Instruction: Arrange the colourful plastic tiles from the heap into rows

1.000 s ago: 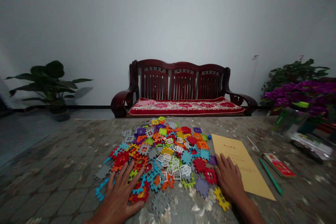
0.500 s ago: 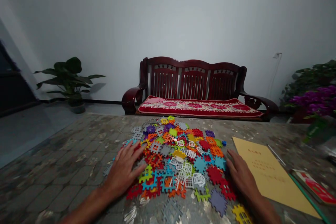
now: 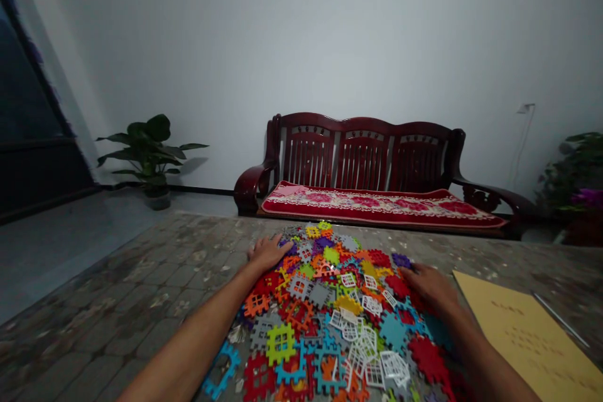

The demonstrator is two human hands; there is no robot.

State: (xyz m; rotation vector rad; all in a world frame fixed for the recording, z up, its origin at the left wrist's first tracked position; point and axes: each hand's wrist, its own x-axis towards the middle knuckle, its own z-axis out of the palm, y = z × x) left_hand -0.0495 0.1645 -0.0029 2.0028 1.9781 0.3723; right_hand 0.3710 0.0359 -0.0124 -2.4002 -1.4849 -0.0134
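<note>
card [image 3: 522, 320] nr pcs [image 3: 320, 294], sofa [image 3: 362, 160] bhd

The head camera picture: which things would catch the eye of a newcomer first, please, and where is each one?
Most likely the heap of bright, notched plastic pieces in the lower middle, spread on the grey table, with white lattice pieces on its near part. Next would come the dark red wooden bench beyond the table, with a red flowered cover on its seat.
</note>
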